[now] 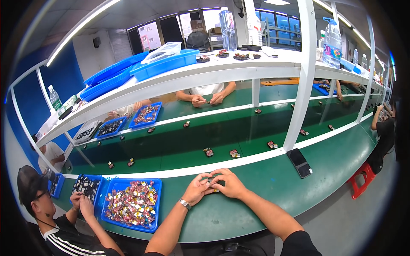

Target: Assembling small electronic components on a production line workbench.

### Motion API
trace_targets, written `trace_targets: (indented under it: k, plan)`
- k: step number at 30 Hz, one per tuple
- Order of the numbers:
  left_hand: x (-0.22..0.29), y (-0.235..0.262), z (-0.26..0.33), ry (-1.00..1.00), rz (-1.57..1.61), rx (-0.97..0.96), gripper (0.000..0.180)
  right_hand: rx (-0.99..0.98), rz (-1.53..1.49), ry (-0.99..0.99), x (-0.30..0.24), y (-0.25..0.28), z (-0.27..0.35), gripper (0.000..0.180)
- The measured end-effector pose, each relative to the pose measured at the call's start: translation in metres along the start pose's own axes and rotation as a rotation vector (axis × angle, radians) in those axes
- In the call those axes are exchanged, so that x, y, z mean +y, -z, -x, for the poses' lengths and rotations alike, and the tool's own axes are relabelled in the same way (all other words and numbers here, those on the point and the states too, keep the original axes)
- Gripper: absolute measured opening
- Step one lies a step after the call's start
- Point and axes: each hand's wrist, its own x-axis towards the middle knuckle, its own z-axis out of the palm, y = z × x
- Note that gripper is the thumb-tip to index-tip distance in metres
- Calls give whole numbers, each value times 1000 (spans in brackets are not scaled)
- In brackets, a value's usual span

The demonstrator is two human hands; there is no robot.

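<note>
Both hands meet over the green tabletop [256, 187], just in front of the white strip that edges the conveyor belt [179, 145]; left hand [197, 188] and right hand [229, 182] face each other, fingers curled inward and closed from both sides on a small dark part [213, 181]; the part sits between the fingertips, held just above the tabletop, mostly hidden, so its shape cannot be told. Held this way, close to the body and with both wrists low, the part looks steadied for fine finger work rather than carried; judgement only. A wristwatch [185, 203] shows on the left wrist.

To the left, within easy reach of the left hand, a blue tray [156, 200] full of small pink, yellow and white pieces; likely the stock bin, placed on the near side so nothing must be reached for across the belt. Right of the hands a dark phone [299, 162] lies flat, well apart from the work.

On the belt, small dark-and-red assemblies [208, 152] lie spaced out singly. A neighbouring person [64, 226] at lower left works with both hands over another blue tray [87, 187] of dark and white parts. Overhead shelf [213, 70] carries blue trays and water bottles [227, 30].
</note>
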Motion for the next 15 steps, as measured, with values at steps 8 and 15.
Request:
trace_targets:
  k: [8,15]
  plan:
    - [-4,5,-3,-22,34,-2,27,98,56,-55,-3,-9,2,11]
    - [-3,2,-3,-32,54,18,26,133,43,-69,-4,-15,2,14]
